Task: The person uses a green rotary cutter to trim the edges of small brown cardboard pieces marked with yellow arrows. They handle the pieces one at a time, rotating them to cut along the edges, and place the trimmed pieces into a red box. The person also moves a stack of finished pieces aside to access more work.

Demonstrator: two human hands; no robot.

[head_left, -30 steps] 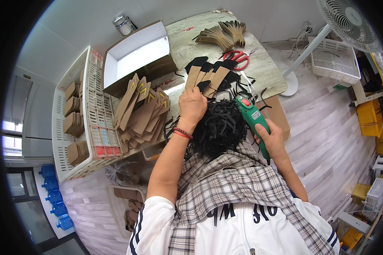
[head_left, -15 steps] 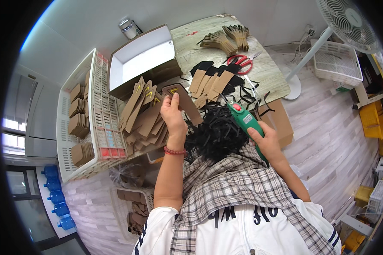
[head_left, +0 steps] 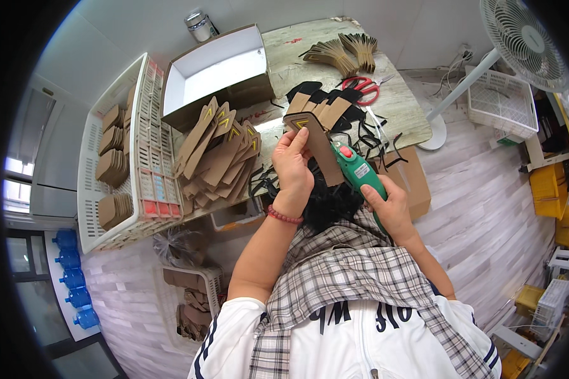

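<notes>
My left hand point(head_left: 292, 165) pinches a flat brown piece point(head_left: 319, 148) near its top, beside a yellow V-shaped mark. A dark edge runs round the piece, which slants down to the right. My right hand point(head_left: 389, 205) is wrapped round a green electric cutter point(head_left: 360, 172) with a red switch. The cutter's front end is right at the piece's right edge; whether they touch I cannot tell. Below the piece, a heap of black trimmed strips point(head_left: 332, 211) rests on my checked apron point(head_left: 348, 262).
Similar brown pieces point(head_left: 218, 158) are piled at the table's left, by an open box point(head_left: 218, 63) and a white crate point(head_left: 136, 208). Red-handled scissors point(head_left: 368, 95), black-and-tan pieces point(head_left: 329, 110) and fanned stacks point(head_left: 335, 58) lie further back. A fan point(head_left: 518, 38) stands at the right.
My left hand has brought the brown piece to the right, up against the cutter. More of the brown pile is now uncovered. The right hand keeps its grip on the cutter.
</notes>
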